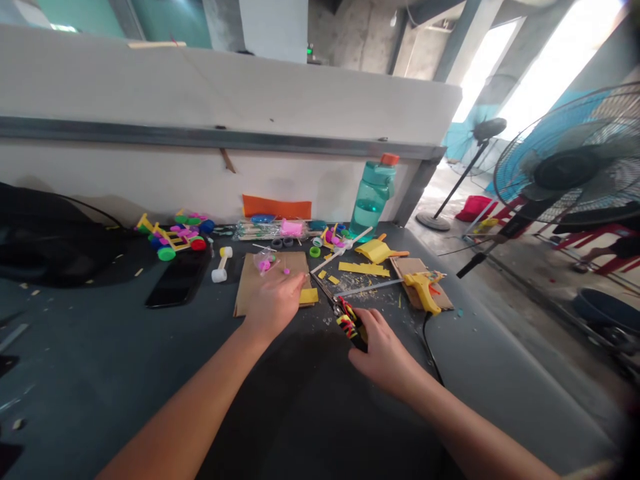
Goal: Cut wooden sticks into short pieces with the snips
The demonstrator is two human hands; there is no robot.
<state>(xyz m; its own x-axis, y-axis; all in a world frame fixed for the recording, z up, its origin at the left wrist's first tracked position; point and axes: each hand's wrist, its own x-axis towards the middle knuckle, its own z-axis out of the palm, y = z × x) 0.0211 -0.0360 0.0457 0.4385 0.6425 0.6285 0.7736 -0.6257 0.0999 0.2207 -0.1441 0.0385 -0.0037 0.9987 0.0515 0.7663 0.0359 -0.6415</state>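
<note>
My left hand (277,303) is closed in a pinch at the near end of a thin whitish stick (327,261), above a brown cardboard piece (247,283). My right hand (383,347) is wrapped around pliers (351,327) with black, yellow and red handles. Their long dark jaws point up and left, close to my left fingertips and the stick's end; whether they touch the stick I cannot tell. A yellow strip (309,295) lies beside my left fingers. Small yellow pieces (333,280) and crumbs are scattered beyond the jaws.
At right, a yellow glue gun (423,290) with a clear glue stick rests on cardboard (445,300). A teal bottle (369,203) stands at the back. At left are a black phone (177,283), colourful wheeled toys (175,237) and a white-wheeled axle (223,263). A fan (565,170) stands beyond the table.
</note>
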